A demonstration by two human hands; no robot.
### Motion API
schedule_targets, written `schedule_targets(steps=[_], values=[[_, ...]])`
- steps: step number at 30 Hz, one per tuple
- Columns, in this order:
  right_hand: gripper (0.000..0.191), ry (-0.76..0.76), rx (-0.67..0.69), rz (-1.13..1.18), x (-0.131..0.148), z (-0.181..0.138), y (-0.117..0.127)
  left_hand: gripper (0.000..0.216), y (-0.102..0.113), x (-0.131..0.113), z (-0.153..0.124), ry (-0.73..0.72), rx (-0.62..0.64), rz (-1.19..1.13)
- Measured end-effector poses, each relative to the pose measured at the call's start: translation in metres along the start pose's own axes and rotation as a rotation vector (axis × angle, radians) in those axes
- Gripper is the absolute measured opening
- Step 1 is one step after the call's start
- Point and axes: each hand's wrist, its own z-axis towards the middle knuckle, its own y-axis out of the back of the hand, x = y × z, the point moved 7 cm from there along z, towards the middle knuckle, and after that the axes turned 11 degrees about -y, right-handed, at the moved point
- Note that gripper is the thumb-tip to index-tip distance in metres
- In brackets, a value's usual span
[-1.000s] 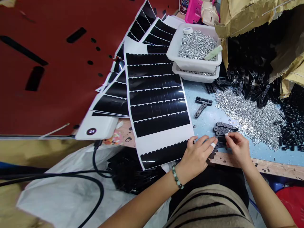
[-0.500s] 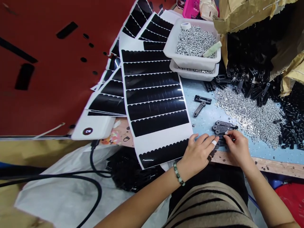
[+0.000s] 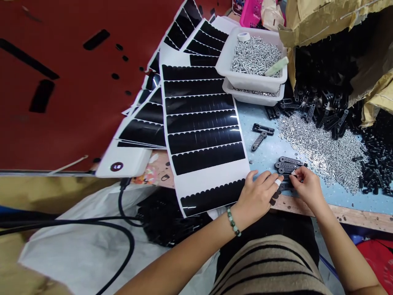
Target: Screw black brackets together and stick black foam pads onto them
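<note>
My left hand [image 3: 259, 194] rests at the table's near edge, fingers laid over a black perforated strip [image 3: 285, 185], one fingertip wrapped in white tape. My right hand [image 3: 306, 186] is curled beside it, its fingertips pinched at the same strip. Just beyond the fingers lie three more black strips [image 3: 289, 164] side by side. A white sheet with black scalloped sticker bands [image 3: 204, 131] lies to the left of my left hand.
A heap of silver screws [image 3: 322, 149] spreads on the blue tabletop, with black parts [image 3: 377, 159] piled to the right. Two stacked white trays [image 3: 253, 65] of screws stand behind. Two loose strips [image 3: 260, 135], a white power bank [image 3: 124, 162] with cable, a red panel [image 3: 67, 82].
Both hands stay at the strip by the table edge, shifting only slightly; the view itself has wobbled a little.
</note>
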Motion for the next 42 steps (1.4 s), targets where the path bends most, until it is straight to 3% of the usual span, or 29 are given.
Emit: schedule_targets(steps=[5,8,11,15,17,19,22,26,31,42], values=[[0.015,0.059,0.031,-0.162,0.004,0.003,-0.002,0.049,0.002,-0.001,0.0,-0.007,-0.009,-0.038],[0.017,0.118,-0.062,-0.364,0.009,0.001,0.007,0.044,0.007,0.003,0.002,0.011,0.004,-0.106],[0.026,0.253,-0.137,-0.335,0.024,-0.007,0.018,0.037,0.014,0.008,0.005,0.044,-0.008,-0.223],[0.014,0.565,0.176,-0.084,0.053,-0.03,0.003,0.034,0.016,0.009,0.011,0.044,-0.017,-0.395],[0.009,0.609,0.264,0.002,0.058,-0.037,-0.002,0.034,0.015,0.009,0.012,0.044,-0.035,-0.483],[0.006,0.526,0.24,0.114,0.052,-0.034,0.001,0.037,0.016,0.014,0.01,0.079,-0.101,-0.567],[0.011,0.24,0.102,0.318,0.023,-0.017,0.012,0.041,0.021,0.024,0.004,0.161,-0.223,-0.531],[0.018,-0.019,0.03,0.434,-0.007,-0.001,0.01,0.037,0.018,0.017,0.005,0.066,-0.135,-0.24],[0.024,-0.084,0.012,0.389,-0.011,0.005,0.0,0.036,0.006,0.007,0.007,-0.002,-0.022,-0.105],[0.021,-0.136,0.032,0.258,-0.011,0.009,-0.001,0.041,0.002,0.006,0.017,0.022,0.03,-0.033]])
